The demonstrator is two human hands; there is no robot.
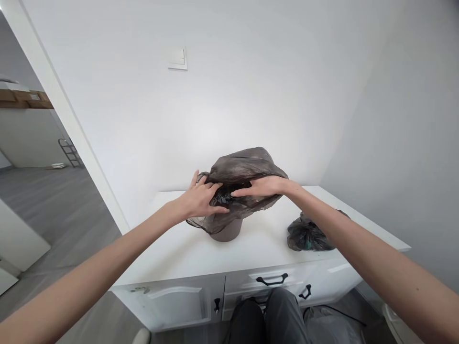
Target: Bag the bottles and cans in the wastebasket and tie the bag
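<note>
A dark translucent plastic bag (247, 165) is draped over a small brownish bin (227, 232) on the white cabinet top. My left hand (202, 197) rests at the left side of the bag's mouth, its fingers spread and its thumb pointing right. From the right, my right hand (263, 186) reaches into the mouth with the thumb stretched out; the bag hides part of its other fingers. Neither hand is visibly gripping anything. Behind my right forearm lies a crumpled dark plastic bag (309, 233), partly covered by the arm.
The white cabinet (172, 260) stands against a wall with a light switch (178, 58). Black handles (271, 279) project from its front, just above my knees (281, 310). Beyond the doorway at left are cardboard boxes (25, 99) and a small ladder (70, 153).
</note>
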